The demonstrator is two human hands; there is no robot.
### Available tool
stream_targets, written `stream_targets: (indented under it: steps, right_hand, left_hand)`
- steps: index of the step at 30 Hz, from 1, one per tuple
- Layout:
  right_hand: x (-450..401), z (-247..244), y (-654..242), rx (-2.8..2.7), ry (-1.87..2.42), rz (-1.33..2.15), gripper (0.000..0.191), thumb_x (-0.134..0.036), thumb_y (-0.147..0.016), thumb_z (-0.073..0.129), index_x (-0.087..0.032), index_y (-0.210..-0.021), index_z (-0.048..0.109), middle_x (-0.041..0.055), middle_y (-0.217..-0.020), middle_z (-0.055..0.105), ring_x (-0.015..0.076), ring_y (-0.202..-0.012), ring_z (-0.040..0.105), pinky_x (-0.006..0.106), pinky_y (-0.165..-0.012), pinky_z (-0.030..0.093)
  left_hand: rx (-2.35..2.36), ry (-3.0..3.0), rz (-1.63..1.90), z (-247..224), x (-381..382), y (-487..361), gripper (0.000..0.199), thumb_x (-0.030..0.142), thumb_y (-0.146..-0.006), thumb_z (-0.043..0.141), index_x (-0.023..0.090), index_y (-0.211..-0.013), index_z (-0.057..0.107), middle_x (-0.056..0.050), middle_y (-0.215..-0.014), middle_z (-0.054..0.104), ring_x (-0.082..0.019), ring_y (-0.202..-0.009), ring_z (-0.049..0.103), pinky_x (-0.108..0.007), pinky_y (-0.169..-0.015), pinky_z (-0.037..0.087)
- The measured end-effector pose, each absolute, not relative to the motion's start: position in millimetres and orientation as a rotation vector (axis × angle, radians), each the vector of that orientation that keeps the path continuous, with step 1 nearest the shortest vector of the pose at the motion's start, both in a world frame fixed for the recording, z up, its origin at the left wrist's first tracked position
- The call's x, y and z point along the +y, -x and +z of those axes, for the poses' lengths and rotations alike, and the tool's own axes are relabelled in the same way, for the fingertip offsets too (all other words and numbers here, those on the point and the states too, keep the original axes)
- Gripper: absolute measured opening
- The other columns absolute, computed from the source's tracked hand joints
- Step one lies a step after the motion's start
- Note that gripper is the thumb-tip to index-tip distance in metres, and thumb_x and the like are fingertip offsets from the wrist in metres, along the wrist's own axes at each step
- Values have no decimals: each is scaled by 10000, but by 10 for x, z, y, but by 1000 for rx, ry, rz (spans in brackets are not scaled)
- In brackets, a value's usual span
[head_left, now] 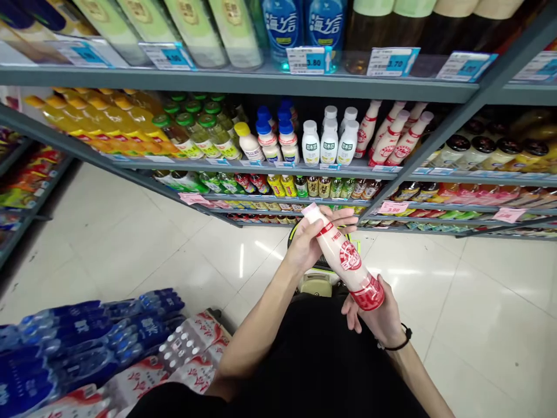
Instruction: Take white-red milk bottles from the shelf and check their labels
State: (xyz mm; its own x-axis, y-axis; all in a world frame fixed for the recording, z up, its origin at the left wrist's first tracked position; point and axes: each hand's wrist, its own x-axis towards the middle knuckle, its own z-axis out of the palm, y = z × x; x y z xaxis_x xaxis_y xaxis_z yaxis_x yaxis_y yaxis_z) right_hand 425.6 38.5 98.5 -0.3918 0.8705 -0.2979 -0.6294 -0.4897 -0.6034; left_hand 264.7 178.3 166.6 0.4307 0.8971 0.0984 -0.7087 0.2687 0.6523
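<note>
Head view shows me both hands out in front of the drinks shelf (261, 81), sharing one pink bottle (346, 258). It is tilted, white cap up toward the shelving, red-banded base down toward me. My left hand (311, 238) is wrapped around the neck just under the cap, fingers curled over the front. My right hand (378, 316), a black band on its wrist, cups the base from below, palm against the red band. The bottle hangs in the air over the pale tiled floor (130, 232), touching no shelf. Matching pink bottles (391, 136) lean on the middle shelf near its right end. Blue packs of water (87, 337) lie at the floor's lower left corner.
</note>
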Motion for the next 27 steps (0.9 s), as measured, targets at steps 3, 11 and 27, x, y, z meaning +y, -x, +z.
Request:
stream_targets:
  steps: [3,11,27]
  right_hand:
    - [371,895,-4413,-321,647,2264,915,-837,-972,254,-90,-1301,669,117,-704,729,232,-484,688,210,-346,403]
    - [335,464,-4840,-120,421,2315,987,-763,-1028,69,-8,-1360,611,36,-502,611,123,-210,388,177,-219,195]
    - [728,812,-5666,-858,1012,1395,687,-370,-885,833,-209,-1462,498,110,-1166,742,213,-889,752,344,-729,666]
  left_hand:
    - [383,-643,1098,1604,1793,-2820,406,444,-812,849,222,-1095,661,-72,-1175,768,-253,-1055,746,-475,-1060,569]
    - [531,-597,1113,1464,1859,-3238,421,458,-777,859,211,-1065,678,-82,-1207,756,-261,-1069,743,-533,-1153,517]
    - [608,-537,1228,1159,1866,-3633,576,590,-779,808,198,-1188,704,-92,-1167,755,-287,-1248,669,-552,-1236,404]
